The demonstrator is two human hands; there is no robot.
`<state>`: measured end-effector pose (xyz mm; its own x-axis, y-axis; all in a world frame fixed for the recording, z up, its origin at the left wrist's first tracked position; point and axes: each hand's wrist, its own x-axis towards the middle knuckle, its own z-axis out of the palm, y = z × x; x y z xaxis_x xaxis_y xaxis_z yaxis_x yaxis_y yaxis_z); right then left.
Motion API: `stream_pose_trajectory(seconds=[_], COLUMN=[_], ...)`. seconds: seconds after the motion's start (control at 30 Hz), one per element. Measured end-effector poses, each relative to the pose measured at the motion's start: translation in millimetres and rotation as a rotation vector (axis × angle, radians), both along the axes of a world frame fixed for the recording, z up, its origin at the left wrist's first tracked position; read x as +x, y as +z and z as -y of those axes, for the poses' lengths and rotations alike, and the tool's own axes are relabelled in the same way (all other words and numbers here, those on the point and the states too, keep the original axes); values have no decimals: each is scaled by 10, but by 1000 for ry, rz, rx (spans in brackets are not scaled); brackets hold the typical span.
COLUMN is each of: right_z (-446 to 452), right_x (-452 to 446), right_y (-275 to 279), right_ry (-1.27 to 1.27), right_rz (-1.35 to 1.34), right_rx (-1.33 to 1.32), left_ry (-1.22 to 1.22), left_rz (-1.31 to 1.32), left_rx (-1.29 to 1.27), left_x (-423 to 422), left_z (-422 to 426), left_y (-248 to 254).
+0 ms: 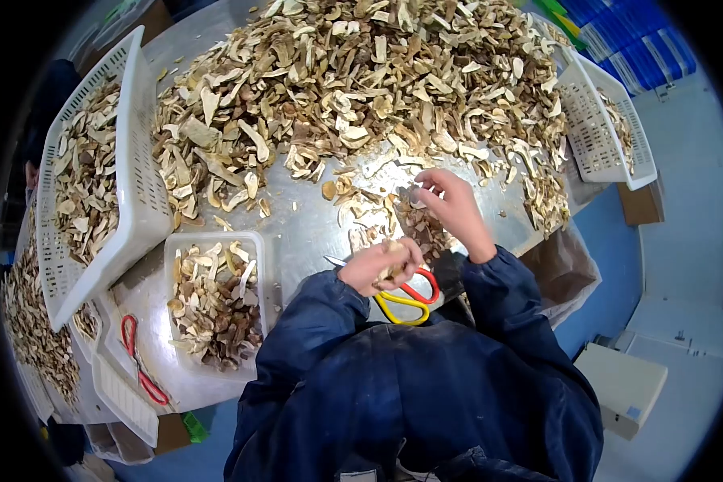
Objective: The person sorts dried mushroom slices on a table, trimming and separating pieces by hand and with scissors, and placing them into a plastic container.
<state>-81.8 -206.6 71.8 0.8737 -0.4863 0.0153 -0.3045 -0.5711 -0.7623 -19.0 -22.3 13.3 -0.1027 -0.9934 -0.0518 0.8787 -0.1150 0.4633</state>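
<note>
Heap of mushroom slices on the table, between left basket and right basket

Pale piece in L hand: mostly hidden behind fingers, exact shape unclear. Grey bit at R hand's fingertips: too small to ID. Red-/yellow-handled scissors: mid-section hidden under L hand, only a blade tip and the handles visible. Dried mushroom slice pile: cut off at top edge. Blue crates, upper R: cut off by dark round border. L perforated basket: floor hidden under slices.
</note>
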Motion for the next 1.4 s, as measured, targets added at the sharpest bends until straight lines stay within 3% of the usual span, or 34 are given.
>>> stream_pose_trajectory(seconds=[0.1,0.23,0.4,0.47,0.53,0.73,0.97,1.07,1.13,1.33,1.4], right_z=[-118,-333,-466,-548,-704,-796,-144,121,335,690,751], right_x=[245,617,770,811,779,311,-424,-898,-1313,-2231,-2104], right_y=[-206,-288,-292,-329,-256,-387,-382,-364,-463,-353,-219], right_ry=[95,299,386,529,613,565,186,-2,-160,-586,-562], right_rz=[76,116,73,23,11,74,-20,-92,-93,-340,-159], right_rx=[-56,-214,-318,-360,-420,-570,-715,-753,-674,-859,-748], left_ry=[-217,-451,-521,-551,-577,-490,-429,-341,-180,304,361], left_rz=[171,247,214,217,367,340,315,271,146,-125,-362], left_rx=[103,-141,-267,-285,-306,-332,-196,-22,-7,80,113], left_x=[-7,2,12,-13,-28,-28,-30,-24,-89,-140,-127], left_z=[-44,-75,-72,-64,-36,-50,-73,-104,-107,44,39], left_y=[163,129,136,126,82,106,146,198,176,40,-8])
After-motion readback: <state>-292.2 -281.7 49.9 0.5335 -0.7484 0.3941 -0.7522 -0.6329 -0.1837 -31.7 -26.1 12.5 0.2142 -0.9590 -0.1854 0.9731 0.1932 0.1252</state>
